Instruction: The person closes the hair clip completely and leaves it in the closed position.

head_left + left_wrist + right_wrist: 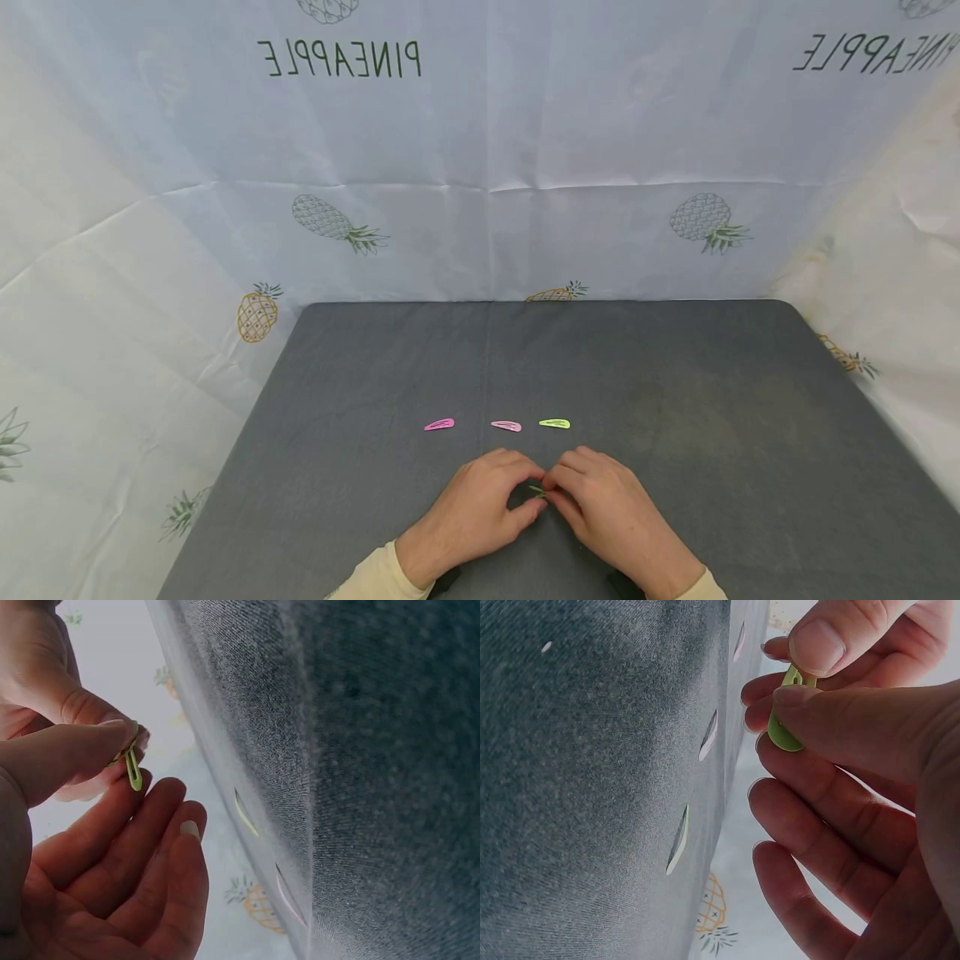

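Observation:
Between my two hands is a green snap hair clip (786,735), partly covered by fingers. My right hand (611,508) pinches its wide end between thumb and forefinger. At the clip's other end, the thumb and forefinger of my left hand (480,504) hold it, the other fingers loosely bent. A narrow green loop of the clip sticks out from the fingertips in the left wrist view. Beyond the hands, a bright pink hair clip (439,425), a light pink hair clip (506,426) and a yellow-green hair clip (555,423) lie in a row.
A dark grey cloth covers the table (712,400) under the hands. White curtains (480,150) printed with pineapples hang behind the far edge and along both sides.

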A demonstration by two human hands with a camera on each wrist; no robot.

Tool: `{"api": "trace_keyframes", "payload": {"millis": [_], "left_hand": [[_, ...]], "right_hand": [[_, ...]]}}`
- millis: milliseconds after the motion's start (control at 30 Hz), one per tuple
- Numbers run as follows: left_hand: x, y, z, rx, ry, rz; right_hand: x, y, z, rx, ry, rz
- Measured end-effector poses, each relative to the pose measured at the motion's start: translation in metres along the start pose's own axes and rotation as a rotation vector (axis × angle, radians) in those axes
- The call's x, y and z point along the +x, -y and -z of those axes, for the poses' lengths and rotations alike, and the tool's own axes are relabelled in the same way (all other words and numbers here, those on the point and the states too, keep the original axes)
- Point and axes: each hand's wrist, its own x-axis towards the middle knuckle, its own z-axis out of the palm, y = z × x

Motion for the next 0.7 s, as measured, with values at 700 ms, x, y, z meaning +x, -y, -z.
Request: {"api": "trace_keyframes", "payload": {"millis": [700], "left_hand": [[0.0023,-0.0012,-0.0014,0.031,-0.049,0.008]], "right_hand": [[-0.0006,-0.0013,0.0019,-0.01,0.016,-0.035]]}}
